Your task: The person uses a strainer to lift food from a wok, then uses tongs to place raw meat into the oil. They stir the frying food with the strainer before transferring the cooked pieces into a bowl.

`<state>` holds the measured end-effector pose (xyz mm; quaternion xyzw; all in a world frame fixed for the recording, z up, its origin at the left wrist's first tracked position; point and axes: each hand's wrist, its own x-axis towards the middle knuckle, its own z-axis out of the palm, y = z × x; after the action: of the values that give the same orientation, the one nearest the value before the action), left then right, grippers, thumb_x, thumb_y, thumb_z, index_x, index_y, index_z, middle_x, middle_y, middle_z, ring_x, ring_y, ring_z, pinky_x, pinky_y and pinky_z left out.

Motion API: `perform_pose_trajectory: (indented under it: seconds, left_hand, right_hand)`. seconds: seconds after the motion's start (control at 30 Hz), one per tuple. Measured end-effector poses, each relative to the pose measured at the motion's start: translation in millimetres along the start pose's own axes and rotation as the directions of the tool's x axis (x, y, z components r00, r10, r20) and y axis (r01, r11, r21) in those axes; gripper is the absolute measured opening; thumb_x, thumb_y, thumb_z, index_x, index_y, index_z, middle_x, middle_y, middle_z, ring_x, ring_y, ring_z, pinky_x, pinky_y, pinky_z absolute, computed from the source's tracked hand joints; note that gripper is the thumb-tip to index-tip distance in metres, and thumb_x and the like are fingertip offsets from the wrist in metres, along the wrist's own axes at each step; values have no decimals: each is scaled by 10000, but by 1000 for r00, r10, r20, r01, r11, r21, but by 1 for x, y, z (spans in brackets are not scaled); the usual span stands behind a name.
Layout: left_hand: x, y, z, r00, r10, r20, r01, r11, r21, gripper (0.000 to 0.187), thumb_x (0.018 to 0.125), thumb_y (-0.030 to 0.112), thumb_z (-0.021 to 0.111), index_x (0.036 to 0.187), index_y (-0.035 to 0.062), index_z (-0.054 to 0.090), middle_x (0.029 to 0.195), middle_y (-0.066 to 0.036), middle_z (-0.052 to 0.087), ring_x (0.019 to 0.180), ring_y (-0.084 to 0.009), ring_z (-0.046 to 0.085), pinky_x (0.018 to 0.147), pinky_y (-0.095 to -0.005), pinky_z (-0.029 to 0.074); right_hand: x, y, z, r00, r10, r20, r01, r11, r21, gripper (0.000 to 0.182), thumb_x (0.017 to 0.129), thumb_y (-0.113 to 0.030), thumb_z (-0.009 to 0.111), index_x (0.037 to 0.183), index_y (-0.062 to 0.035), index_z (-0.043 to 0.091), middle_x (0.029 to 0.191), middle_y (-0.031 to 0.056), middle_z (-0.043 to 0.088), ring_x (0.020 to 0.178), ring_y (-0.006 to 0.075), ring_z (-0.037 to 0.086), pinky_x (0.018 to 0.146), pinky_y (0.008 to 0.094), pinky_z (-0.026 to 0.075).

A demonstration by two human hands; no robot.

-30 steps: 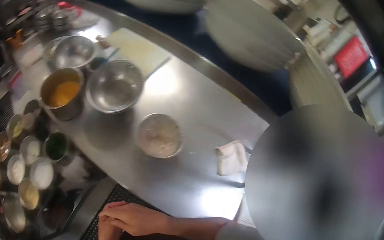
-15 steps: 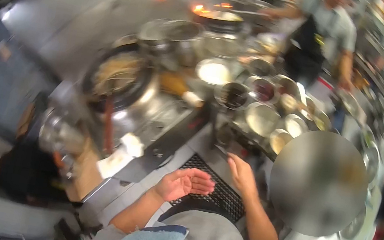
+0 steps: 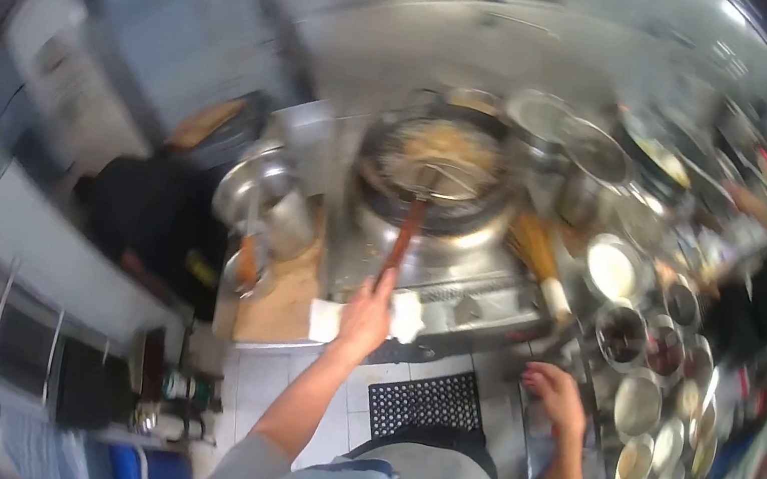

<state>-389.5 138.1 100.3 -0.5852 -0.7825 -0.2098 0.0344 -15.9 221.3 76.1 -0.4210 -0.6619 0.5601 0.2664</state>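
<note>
In the head view my left hand (image 3: 365, 318) is closed around the lower end of the reddish-brown handle of a wire skimmer (image 3: 406, 233). The skimmer's round head rests in a large dark wok (image 3: 375, 182), near a pale golden mass of food (image 3: 451, 141). Just below the wok, a white cloth (image 3: 406, 317) lies at the stove's front edge, beside my left hand. My right hand (image 3: 558, 399) hangs in front of the counter on the right, its fingers curled in with nothing visible in them.
A bamboo brush (image 3: 533, 244) with a white end leans right of the wok. Metal pots (image 3: 594, 163) stand behind it. Several seasoning bowls (image 3: 638, 404) line the right side. Left are a board (image 3: 276, 308) and metal containers (image 3: 286, 218). A black mat (image 3: 425, 404) covers the floor. Another person's arm (image 3: 763, 212) shows far right.
My view has turned left toward the wok. My left hand, open before, has reached forward and taken hold of the skimmer handle. The fingers of my right hand have curled in.
</note>
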Motion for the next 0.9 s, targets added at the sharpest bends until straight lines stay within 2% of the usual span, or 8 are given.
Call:
perform_pose_trajectory:
  seconds: [0.1,0.23,0.33,0.47,0.53,0.57,0.67,0.9]
  left_hand:
    - [18,7,-1,979,-139,148,139,990,15,652,833,-8,435,1453,94,259,1135,-295,523,769,-428,636,668,-499,525]
    - [44,26,-40,952,-240,188,245,970,-2,691,795,-21,462,1451,120,297,1214,-308,488,893,-444,619,778,-484,519]
    - [60,34,-27,946,-270,179,276,961,-9,708,793,-17,473,1457,163,304,1286,-310,452,947,-452,604,824,-476,510]
    - [61,35,-9,963,-250,98,237,963,128,645,843,-29,396,1451,174,322,1190,-272,525,929,-425,619,804,-466,518]
    - [51,35,-10,971,-229,74,219,968,121,649,837,-28,424,1438,205,350,1180,-241,539,930,-417,613,812,-479,504]
    - [42,38,-15,990,-136,-27,138,988,73,647,828,-22,443,1430,201,364,1164,-225,548,932,-416,608,812,-489,495]
    - [31,51,-34,968,-237,83,231,969,84,654,799,-10,485,1416,186,391,1159,-227,545,936,-418,602,799,-491,494]
    - [14,67,-70,967,-232,101,220,969,116,614,826,-11,470,1408,176,408,1137,-216,551,951,-415,591,801,-484,482]
  right_hand:
    - [26,-76,-41,995,-81,-60,72,988,-137,281,927,-118,564,1161,32,606,1029,110,665,950,172,632,807,282,495]
    - [43,-68,-117,965,-247,-83,249,968,12,321,951,-178,550,1195,29,586,1035,112,650,950,182,622,789,270,494]
    - [40,-58,-169,942,-285,-179,266,956,-123,383,958,-249,542,1238,12,550,976,70,636,836,131,593,704,254,480]
    - [18,-109,-197,929,-49,-367,79,995,67,399,950,-270,557,1244,0,552,985,48,617,848,106,557,743,229,460]
    - [38,-86,-233,782,-365,-505,324,931,-170,394,953,-246,552,1228,36,550,1008,53,610,878,107,547,776,225,434]
    - [40,-94,-249,786,-413,-460,365,910,-194,378,955,-212,555,1225,51,545,1032,53,609,936,120,555,831,241,425]
    - [73,-84,-294,636,-516,-574,419,855,-305,287,938,-119,549,1181,32,578,1022,51,612,917,120,558,813,236,439]
    - [139,-85,-356,702,-487,-520,190,831,-523,334,943,-193,547,1194,25,577,1028,112,640,973,200,602,835,298,478]
